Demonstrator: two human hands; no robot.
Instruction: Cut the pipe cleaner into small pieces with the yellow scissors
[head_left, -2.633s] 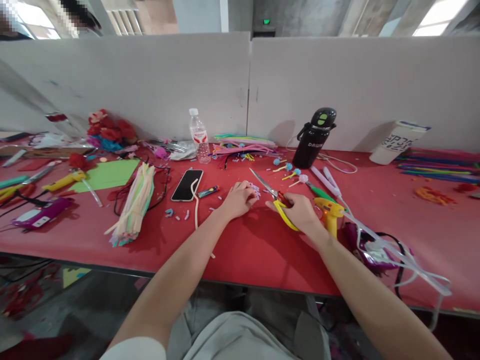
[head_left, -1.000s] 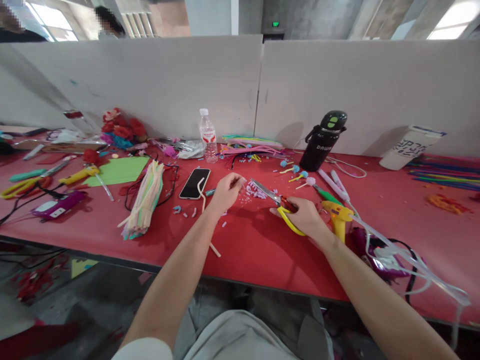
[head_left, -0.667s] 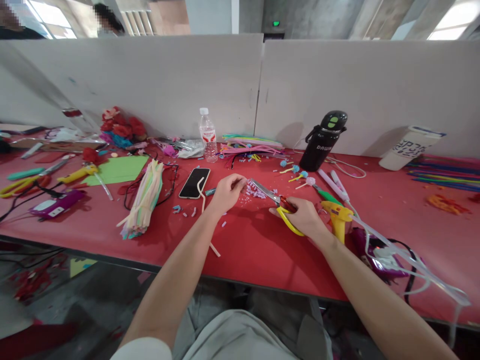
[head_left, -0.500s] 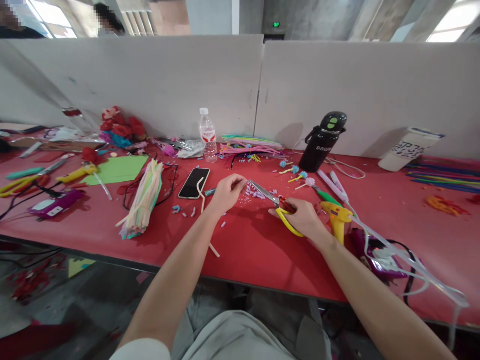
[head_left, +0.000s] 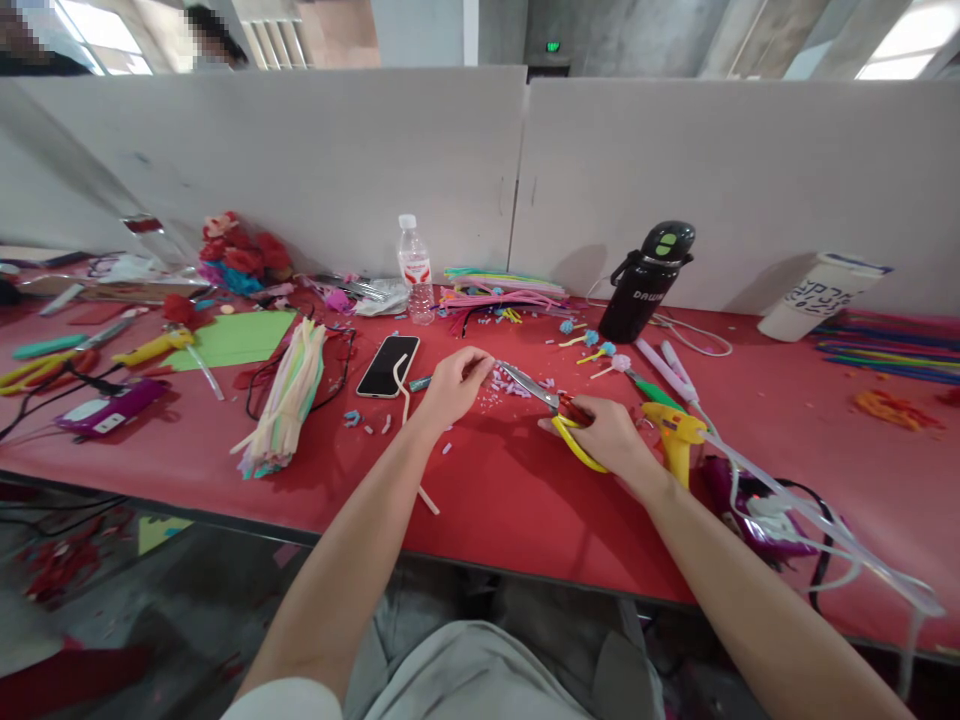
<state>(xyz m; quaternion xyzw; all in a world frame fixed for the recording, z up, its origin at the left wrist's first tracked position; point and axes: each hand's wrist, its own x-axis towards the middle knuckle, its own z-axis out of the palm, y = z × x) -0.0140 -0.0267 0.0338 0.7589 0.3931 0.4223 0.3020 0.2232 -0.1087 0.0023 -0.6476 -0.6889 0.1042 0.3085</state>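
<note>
My right hand [head_left: 609, 434] is closed round the yellow and red handles of a pair of scissors [head_left: 531, 386], whose blades point up and left. My left hand [head_left: 459, 385] pinches at the blade tips; what sits between its fingers is too small to make out. Short lilac cut pieces [head_left: 514, 384] lie scattered under the blades. A cream pipe cleaner [head_left: 406, 392] runs from the phone [head_left: 388, 366] beneath my left forearm. Several small fluffy balls on stems [head_left: 621, 364] lie beyond my right hand.
A bundle of pale pipe cleaners [head_left: 289, 405] lies at left. A water bottle [head_left: 416, 272] and a black flask [head_left: 647, 285] stand at the back. Right of my right hand are a yellow glue gun [head_left: 675, 432], a purple device [head_left: 754, 515] with cables, and a white tumbler [head_left: 817, 298].
Both hands and the scissors stay almost in place. The view shifts very slightly; nothing else visibly moves.
</note>
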